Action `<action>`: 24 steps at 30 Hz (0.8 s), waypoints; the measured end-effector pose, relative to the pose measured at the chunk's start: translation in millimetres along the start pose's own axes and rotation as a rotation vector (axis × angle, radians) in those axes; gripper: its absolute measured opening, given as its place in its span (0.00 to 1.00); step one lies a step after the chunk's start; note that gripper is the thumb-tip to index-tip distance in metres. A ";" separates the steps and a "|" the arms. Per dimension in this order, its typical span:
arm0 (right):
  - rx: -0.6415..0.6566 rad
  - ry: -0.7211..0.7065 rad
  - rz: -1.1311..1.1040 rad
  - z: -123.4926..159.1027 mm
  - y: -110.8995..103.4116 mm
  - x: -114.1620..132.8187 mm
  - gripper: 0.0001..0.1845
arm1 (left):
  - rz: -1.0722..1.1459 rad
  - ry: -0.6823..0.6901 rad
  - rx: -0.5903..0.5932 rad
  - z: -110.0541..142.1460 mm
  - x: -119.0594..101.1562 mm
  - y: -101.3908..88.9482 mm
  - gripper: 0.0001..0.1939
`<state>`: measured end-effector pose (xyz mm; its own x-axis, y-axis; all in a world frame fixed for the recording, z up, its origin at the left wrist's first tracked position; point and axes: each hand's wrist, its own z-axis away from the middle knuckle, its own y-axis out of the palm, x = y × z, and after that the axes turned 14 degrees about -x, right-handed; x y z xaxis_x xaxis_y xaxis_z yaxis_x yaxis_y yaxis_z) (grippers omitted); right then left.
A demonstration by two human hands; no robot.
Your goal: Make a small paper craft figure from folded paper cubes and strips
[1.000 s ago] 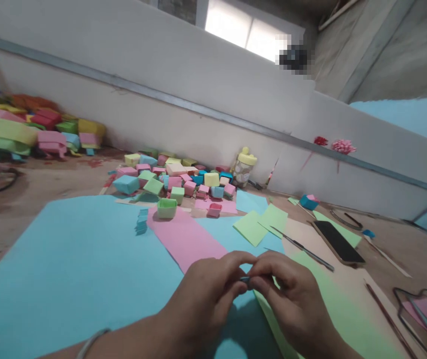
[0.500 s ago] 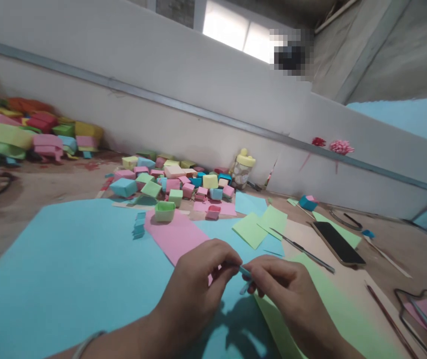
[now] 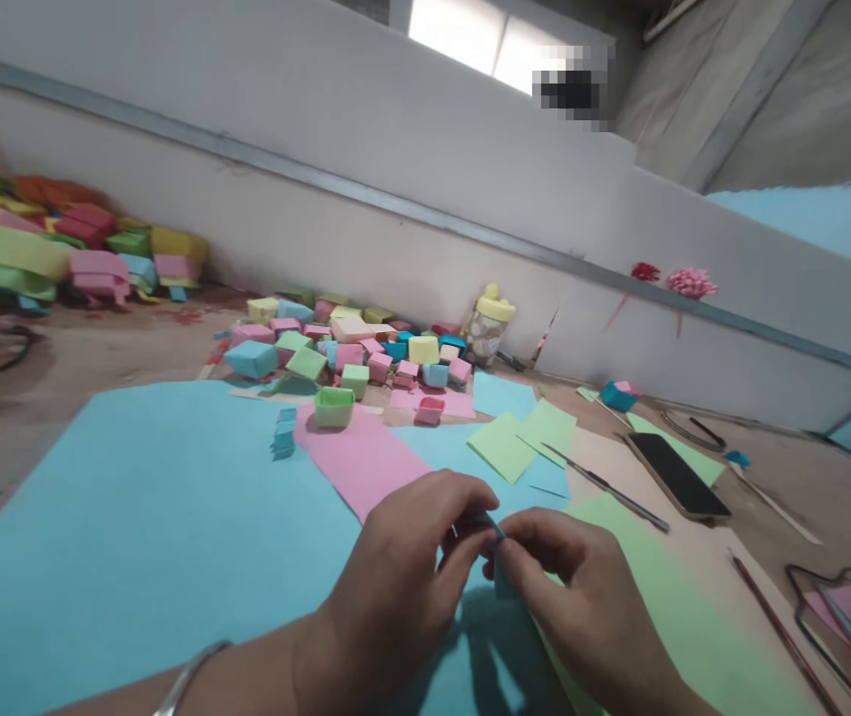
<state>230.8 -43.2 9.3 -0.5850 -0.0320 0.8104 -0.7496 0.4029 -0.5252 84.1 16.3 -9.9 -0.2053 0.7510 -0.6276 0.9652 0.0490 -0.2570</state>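
A small folded piece of blue paper (image 3: 501, 577) is pinched between both hands, above a large light-blue sheet (image 3: 172, 517). My left hand (image 3: 415, 557) grips its upper end with thumb and forefinger, and a bangle circles that wrist. Closed on the lower part is my right hand (image 3: 582, 577), over a light-green sheet (image 3: 664, 587). Fingers hide much of the piece, so its full shape cannot be made out. Beyond the hands lie a pink sheet (image 3: 358, 457) with a green paper box (image 3: 334, 407) on it, and a folded blue paper strip (image 3: 283, 434).
Many small paper boxes (image 3: 355, 378) are heaped by the wall, beside a yellow-lidded jar (image 3: 489, 323). Larger folded paper pieces (image 3: 15, 259) pile up at far left. On the right lie a phone (image 3: 675, 474), a thin metal tool (image 3: 611, 489) and a brown pencil-like stick (image 3: 775, 626).
The left fingers have curled further over the blue paper, and its loose end now hangs down by the right thumb. The view has tilted slightly.
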 end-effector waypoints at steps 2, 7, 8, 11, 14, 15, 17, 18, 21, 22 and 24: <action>-0.009 0.018 -0.023 0.5 0.8 0.8 0.07 | -0.007 -0.023 0.013 -1.3 -2.0 -1.1 0.07; -0.057 0.065 -0.088 0.5 5.1 2.6 0.06 | 0.006 -0.146 0.028 -4.7 -3.9 -1.3 0.07; -0.068 0.071 -0.097 0.5 5.9 2.8 0.07 | 0.017 -0.187 0.035 -5.0 -3.8 -0.8 0.07; -0.076 0.089 -0.094 0.6 7.2 2.6 0.08 | 0.067 -0.290 0.060 -5.4 -3.0 0.5 0.06; -0.066 0.080 -0.064 0.3 6.8 1.4 0.08 | 0.098 -0.311 0.067 -5.1 -2.9 1.2 0.05; -0.067 0.074 -0.057 0.1 6.6 0.8 0.08 | 0.104 -0.310 0.066 -5.0 -3.1 1.3 0.05; -0.071 0.062 -0.049 -0.4 6.3 -0.4 0.08 | 0.113 -0.305 0.061 -4.9 -3.7 1.5 0.05; -0.069 0.056 -0.045 -0.6 6.3 -0.9 0.08 | 0.113 -0.304 0.061 -5.0 -4.0 1.5 0.06; -0.089 0.038 -0.038 -0.4 7.1 -1.7 0.08 | 0.102 -0.293 0.059 -5.3 -4.5 1.3 0.06; -0.099 0.033 -0.036 -0.2 7.5 -1.6 0.08 | 0.097 -0.286 0.057 -5.5 -4.5 1.2 0.06; -0.110 0.026 -0.035 0.3 8.2 -1.3 0.08 | 0.085 -0.272 0.050 -5.7 -4.6 0.8 0.06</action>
<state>225.3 -40.1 3.9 -0.5497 -0.0244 0.8350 -0.7302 0.4995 -0.4661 86.7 16.6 -3.1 -0.1668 0.5463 -0.8208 0.9729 -0.0440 -0.2270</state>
